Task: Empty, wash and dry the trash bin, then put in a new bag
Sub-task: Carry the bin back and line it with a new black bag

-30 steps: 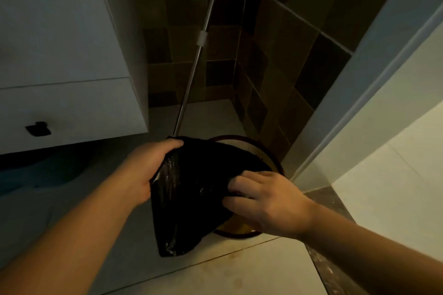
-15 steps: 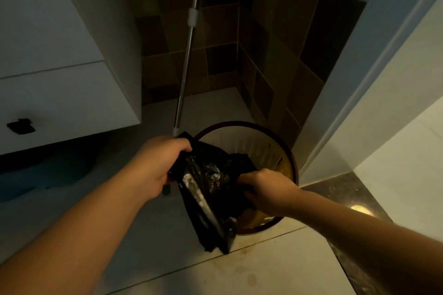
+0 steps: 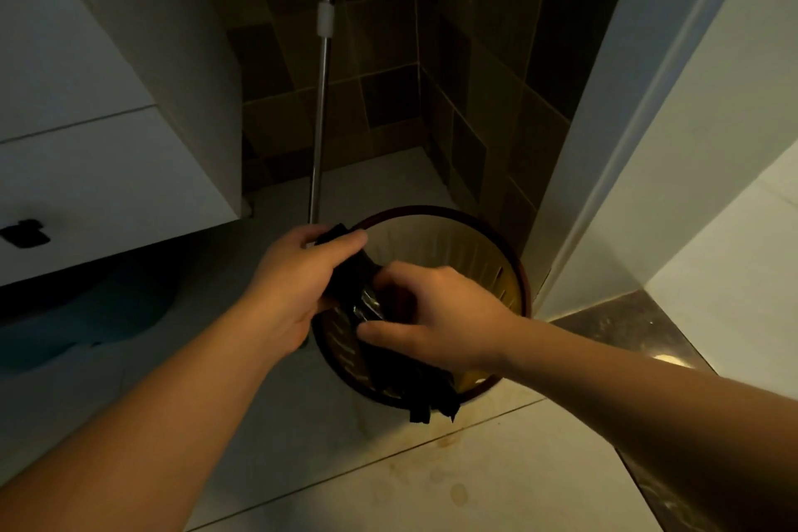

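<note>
A round slotted trash bin with a dark red rim stands on the floor in the tiled corner. Over its left half I hold a black plastic bag, bunched and narrow, its loose end hanging past the bin's near rim. My left hand grips the bag's upper end at the bin's far-left rim. My right hand pinches the bag a little lower, over the bin's middle. The bin's inside is pale and partly hidden by my hands and the bag.
A metal mop handle leans in the corner just behind the bin. A white cabinet with a black handle hangs at the left. A white door frame stands close on the right, with a dark threshold strip beside the bin.
The bag has been gathered from a wide sheet into a narrow bunch. My hands have come closer together over the bin, and the view has tilted down toward it.
</note>
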